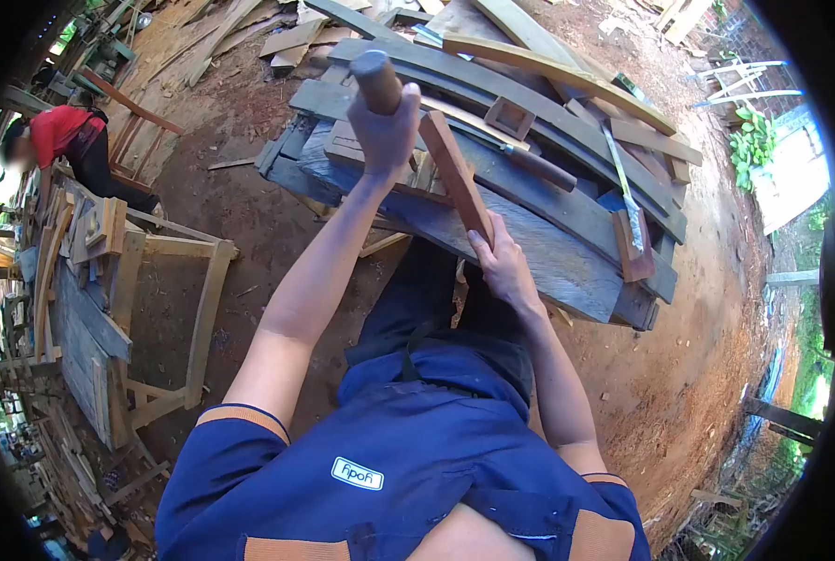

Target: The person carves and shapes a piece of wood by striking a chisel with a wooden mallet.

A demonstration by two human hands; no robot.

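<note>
My left hand point(385, 136) is raised over the near left part of the workbench point(567, 266). Its fingers wrap around a thick, round wooden mallet point(373, 77), whose blunt end points up and away. My right hand point(502, 262) grips the lower end of a reddish-brown wooden bar point(455, 173) at the bench's near edge. The bar slants up and left, its far end close to my left hand. Just right of it lies a chisel point(544, 169) with a dark rounded handle. Behind the chisel sits a small wooden block with a square recess point(511, 119).
A try square point(633, 234) with a wooden stock lies at the bench's right end. Long boards point(567, 79) are piled across the far side. Another wooden bench point(90, 318) stands at left, where a person in a red shirt point(62, 136) bends over. Scrap wood point(291, 42) litters the dirt ground.
</note>
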